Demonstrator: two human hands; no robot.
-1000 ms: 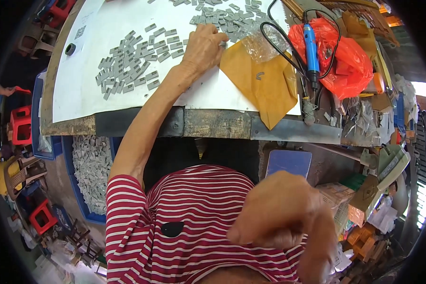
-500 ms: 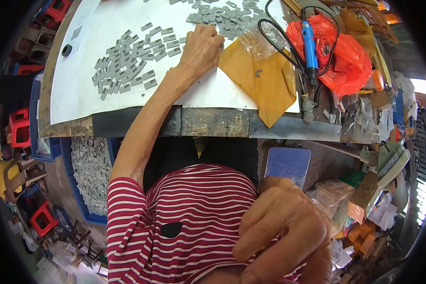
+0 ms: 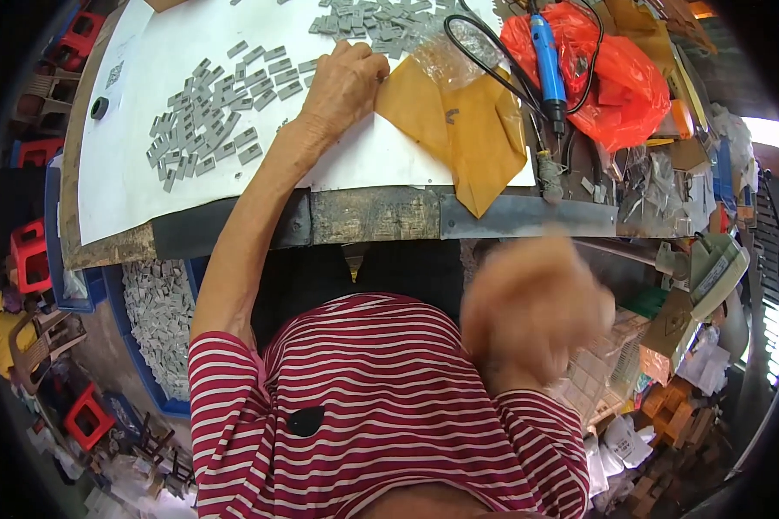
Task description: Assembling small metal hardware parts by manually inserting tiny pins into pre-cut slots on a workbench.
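My left hand (image 3: 344, 85) rests on the white sheet (image 3: 329, 169) with its fingers curled under, between two groups of small flat grey pieces. The nearer group of grey pieces (image 3: 201, 125) lies spread out to its left; a denser heap of grey pieces (image 3: 368, 24) lies just beyond it. Its fingertips are hidden, so what they hold, if anything, does not show. A brown paper sheet (image 3: 485, 156) lies close to the right of that hand. My right hand (image 3: 532, 303) is raised off the table in front of my body, smeared by motion, its fingers unclear.
A blue electric screwdriver (image 3: 547, 65) with a black cable lies by a red plastic bag (image 3: 636, 95) on the right. At the sheet's left is a black ring (image 3: 99, 108). Below the table's left side stands a blue bin (image 3: 166, 394) of grey pieces.
My right hand has moved up and away from close before the camera toward the table edge. My left hand stays at the grey pieces. The whole view has shifted slightly.
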